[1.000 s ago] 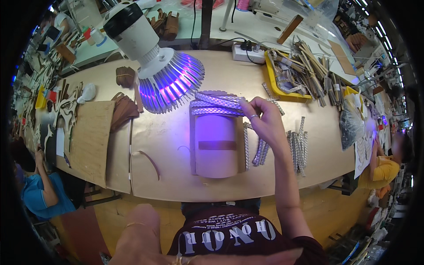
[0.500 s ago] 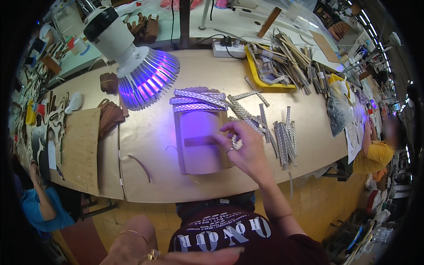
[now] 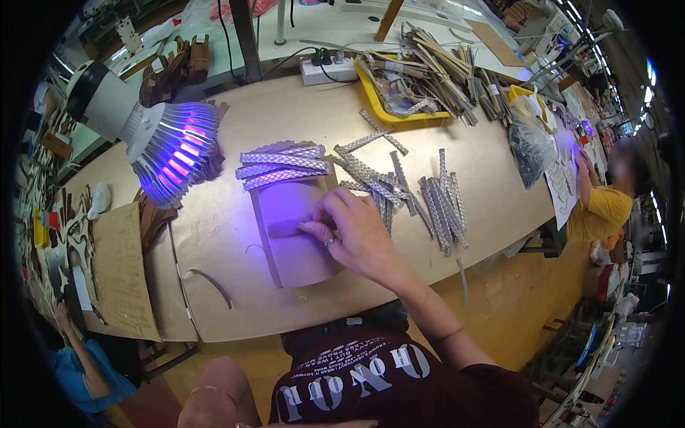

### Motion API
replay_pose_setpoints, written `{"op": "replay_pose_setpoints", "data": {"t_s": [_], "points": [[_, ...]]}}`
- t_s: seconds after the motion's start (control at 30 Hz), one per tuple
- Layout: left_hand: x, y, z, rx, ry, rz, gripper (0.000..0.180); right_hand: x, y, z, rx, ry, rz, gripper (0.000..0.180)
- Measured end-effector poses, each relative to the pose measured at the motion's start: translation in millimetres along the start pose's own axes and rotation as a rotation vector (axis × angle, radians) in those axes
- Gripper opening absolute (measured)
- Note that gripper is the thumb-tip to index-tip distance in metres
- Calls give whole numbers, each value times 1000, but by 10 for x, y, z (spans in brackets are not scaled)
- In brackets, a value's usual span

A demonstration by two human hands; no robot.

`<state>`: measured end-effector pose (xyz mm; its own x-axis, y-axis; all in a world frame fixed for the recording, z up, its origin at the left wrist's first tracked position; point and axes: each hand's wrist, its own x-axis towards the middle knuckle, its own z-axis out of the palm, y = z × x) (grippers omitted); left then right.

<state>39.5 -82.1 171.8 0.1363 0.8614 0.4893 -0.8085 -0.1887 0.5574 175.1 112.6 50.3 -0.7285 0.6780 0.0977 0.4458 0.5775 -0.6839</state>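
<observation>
A curved tan block [image 3: 296, 260] lies on the table in front of me. Across its face runs a short brown strip [image 3: 284, 228]. My right hand [image 3: 357, 232] reaches over the block from the right, thumb and forefinger pinched at the strip's right end; the fingertips partly hide it. Along the block's far end lie several silver-grey braided strips [image 3: 282, 164]. Only a sliver of my left hand [image 3: 335, 424] shows at the lower edge, so its fingers are mostly out of sight.
More braided strips [image 3: 446, 207] lie right of the block. Behind them stands a yellow tray [image 3: 385, 110] beside bundled thin strips [image 3: 446, 71]. A lit purple lamp [image 3: 175, 146] hangs at left, near a brown board [image 3: 121, 271]. Co-workers sit at both sides.
The whole view has shifted, with table things now further left. My right hand has moved slightly left over the block, and my left hand has dropped mostly below the lower edge.
</observation>
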Motion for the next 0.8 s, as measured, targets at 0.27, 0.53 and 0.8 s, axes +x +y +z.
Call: {"op": "replay_pose_setpoints", "data": {"t_s": [0.27, 0.53, 0.8], "points": [[306, -112, 221, 226, 49, 94, 59, 87, 55, -35, -17, 156, 8, 34], [624, -206, 86, 15, 99, 42, 65, -327, 359, -225, -197, 433, 67, 22], [503, -113, 0, 60, 63, -118, 66, -737, 1094, -567, -268, 546, 504, 14]]}}
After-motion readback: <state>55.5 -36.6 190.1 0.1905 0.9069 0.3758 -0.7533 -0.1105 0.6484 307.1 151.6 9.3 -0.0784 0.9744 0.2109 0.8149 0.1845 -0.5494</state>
